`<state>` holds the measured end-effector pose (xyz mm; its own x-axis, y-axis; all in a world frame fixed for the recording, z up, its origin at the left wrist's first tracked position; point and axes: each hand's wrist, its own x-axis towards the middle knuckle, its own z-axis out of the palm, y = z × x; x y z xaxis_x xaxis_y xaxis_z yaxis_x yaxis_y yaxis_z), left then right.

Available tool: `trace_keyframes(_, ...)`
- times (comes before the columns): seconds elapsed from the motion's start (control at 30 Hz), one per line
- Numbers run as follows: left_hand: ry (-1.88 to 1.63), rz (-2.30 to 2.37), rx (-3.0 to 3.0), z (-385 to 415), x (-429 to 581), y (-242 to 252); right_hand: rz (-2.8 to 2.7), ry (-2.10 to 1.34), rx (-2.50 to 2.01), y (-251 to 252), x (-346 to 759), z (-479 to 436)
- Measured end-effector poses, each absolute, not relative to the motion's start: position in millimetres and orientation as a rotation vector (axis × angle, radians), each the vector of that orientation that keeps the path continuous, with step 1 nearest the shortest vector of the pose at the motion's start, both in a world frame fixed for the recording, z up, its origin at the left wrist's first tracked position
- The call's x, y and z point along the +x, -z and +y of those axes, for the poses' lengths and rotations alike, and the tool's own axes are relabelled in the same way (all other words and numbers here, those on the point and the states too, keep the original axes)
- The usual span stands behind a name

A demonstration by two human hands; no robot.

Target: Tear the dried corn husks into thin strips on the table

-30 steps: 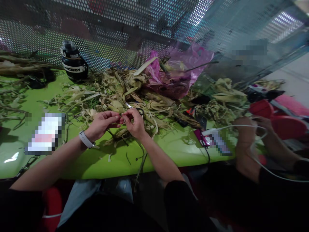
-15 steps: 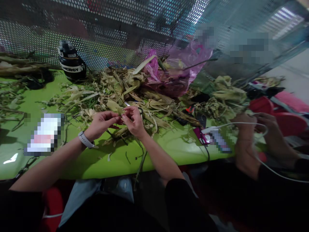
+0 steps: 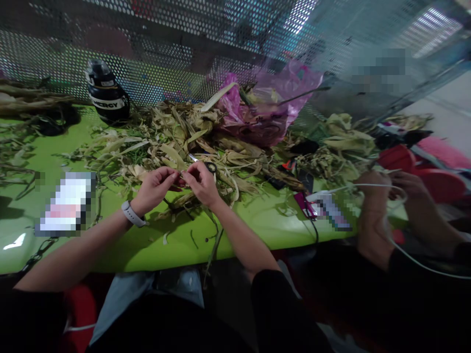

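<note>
My left hand, with a pale watch on its wrist, is closed in a pinch over the front of the table. Thumb and fingers of my right hand are pinched too, its fingertips almost meeting the left ones. Between them is a small piece of corn husk, mostly hidden by the fingers. Just behind the hands lies a heap of dried corn husks. Scissors with a black handle rest on that heap, beside my right hand, partly covered.
On the green table are a phone at left, a black bottle and a pink plastic bag behind. A co-worker's hands are at right, near a white cable and another phone. Perforated metal stands behind.
My fingertips have drawn together into a tighter pinch, and the husk piece between them shows less. My right hand has shifted slightly, uncovering more of the scissors' handle.
</note>
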<state>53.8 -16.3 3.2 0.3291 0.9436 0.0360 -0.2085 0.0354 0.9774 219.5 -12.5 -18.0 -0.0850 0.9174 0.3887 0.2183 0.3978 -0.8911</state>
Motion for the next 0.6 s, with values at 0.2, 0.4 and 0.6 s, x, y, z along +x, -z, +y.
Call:
trace_keyframes(0.2, -1.055, 0.856, 1.35, -15.9, 51.9, -1.9, -1.734, -0.736, -1.049, 12.7, 223.5, -14.1)
trace_keyframes(0.4, -1.074, 0.882, 1.471, -17.2, 51.4, -4.9, -1.842, -0.752, -1.043, 11.0, 228.0, -12.4)
trace_keyframes(0.6, -1.028, 0.847, 1.275, -18.0, 50.6, -6.5, -1.74, -0.929, -0.982, 14.6, 228.2, -11.9)
